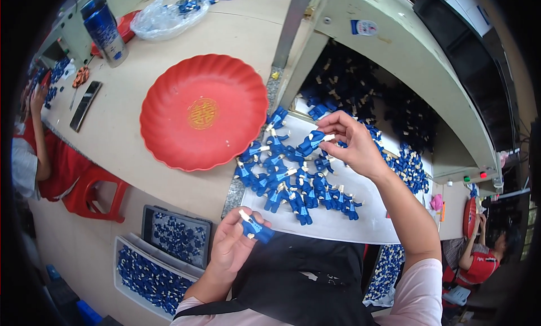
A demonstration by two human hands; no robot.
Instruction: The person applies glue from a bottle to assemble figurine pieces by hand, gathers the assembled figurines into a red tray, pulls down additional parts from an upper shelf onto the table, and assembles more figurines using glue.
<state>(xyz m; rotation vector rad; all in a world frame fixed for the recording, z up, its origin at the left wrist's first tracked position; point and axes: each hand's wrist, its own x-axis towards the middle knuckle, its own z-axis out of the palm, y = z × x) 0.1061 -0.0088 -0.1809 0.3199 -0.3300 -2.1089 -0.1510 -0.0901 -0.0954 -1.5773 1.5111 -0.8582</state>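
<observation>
My left hand (227,246), low in front of my apron, is closed on a small blue figurine body (257,231) with a cream peg at its top. Over the pale work surface, my right hand (358,148) pinches another blue figurine body (309,144) between thumb and fingers. Beneath and beside it lies a loose spread of similar figurine bodies (304,192), blue with light-blue fronts and cream pegs. Left of these sits a red scalloped plate (169,115) with a gold emblem and a few tiny pale specks.
A pale metal housing (389,39) arches over a dark heap of blue pieces (360,81) at right. Crates of blue parts (119,281) stand low left. A tumbler (107,36), phone (86,106) and plastic bag (160,25) lie farther back. Co-workers sit at both sides.
</observation>
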